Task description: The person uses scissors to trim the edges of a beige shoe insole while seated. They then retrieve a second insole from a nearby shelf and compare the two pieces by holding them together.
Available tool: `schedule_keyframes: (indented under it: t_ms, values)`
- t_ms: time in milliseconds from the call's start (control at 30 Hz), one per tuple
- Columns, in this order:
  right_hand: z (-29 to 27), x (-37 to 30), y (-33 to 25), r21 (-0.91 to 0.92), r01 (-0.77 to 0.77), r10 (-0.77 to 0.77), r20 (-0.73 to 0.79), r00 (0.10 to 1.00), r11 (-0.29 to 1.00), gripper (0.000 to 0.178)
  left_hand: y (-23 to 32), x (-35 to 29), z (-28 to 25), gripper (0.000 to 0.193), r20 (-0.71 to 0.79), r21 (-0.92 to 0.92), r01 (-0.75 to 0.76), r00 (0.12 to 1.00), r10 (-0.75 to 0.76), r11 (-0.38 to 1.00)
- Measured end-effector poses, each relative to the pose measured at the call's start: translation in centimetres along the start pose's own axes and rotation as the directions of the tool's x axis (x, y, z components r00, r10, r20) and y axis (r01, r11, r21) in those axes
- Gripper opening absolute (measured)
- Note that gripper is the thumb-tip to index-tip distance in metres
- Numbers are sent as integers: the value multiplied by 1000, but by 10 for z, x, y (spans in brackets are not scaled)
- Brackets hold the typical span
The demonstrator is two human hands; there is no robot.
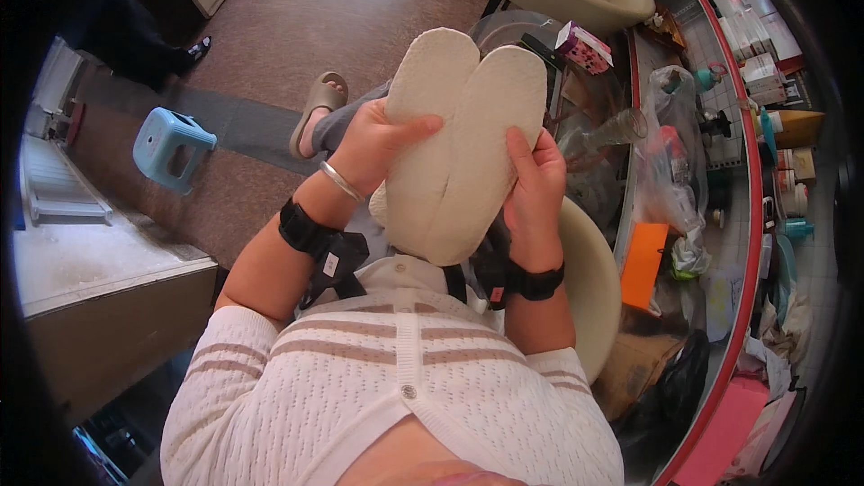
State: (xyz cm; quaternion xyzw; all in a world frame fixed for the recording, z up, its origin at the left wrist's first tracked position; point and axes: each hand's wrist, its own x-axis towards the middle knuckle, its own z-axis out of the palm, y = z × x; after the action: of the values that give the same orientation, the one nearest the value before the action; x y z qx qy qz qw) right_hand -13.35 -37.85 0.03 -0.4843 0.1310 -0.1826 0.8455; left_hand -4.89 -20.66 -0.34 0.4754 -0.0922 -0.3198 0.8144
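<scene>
Seeming light and flexible, the cream insoles (pixel 481 130) were aptly pinched at their outer edges by fingers of left hand (pixel 376 142) and right hand (pixel 537 187).

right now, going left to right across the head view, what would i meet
Blue stool → sandal → left hand → insoles → right hand → orange box.

Pale light glosses the speckled brown floor (pixel 306 27), where a light-blue plastic stool (pixel 162 144) stands by a grey mat (pixel 261 139). On the left is a white-topped brown counter (pixel 90 261); on the right, a curved cream chair (pixel 603 4) and crowded red-edged shelves (pixel 753 180).
</scene>
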Motion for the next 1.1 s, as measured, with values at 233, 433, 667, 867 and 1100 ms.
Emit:
schedule_keyframes:
  t_ms: [233,433,667,867,1100]
  values:
    - [-9,2,-1,-27,21,-21,-5,1000,999,21,-7,4,-9,31,49,9,9,999,-10,1000]
    - [-10,-1,-2,-47,13,-12,18,1000,999,24,-13,6,-12,30,78,31,-30,997,27,999]
    - [-10,-4,6,-49,-30,34,91,995,998,27,-15,7,-9,29,7,58,19,1000,-19,998]
    - [-12,-4,12,-111,44,-42,24,999,993,21,-24,1,-8,31,21,47,13,1000,-14,999]
    - [-16,-5,18,-50,-14,13,-16,1000,999,26,-41,-9,-11,32,93,-68,70,994,-64,995]
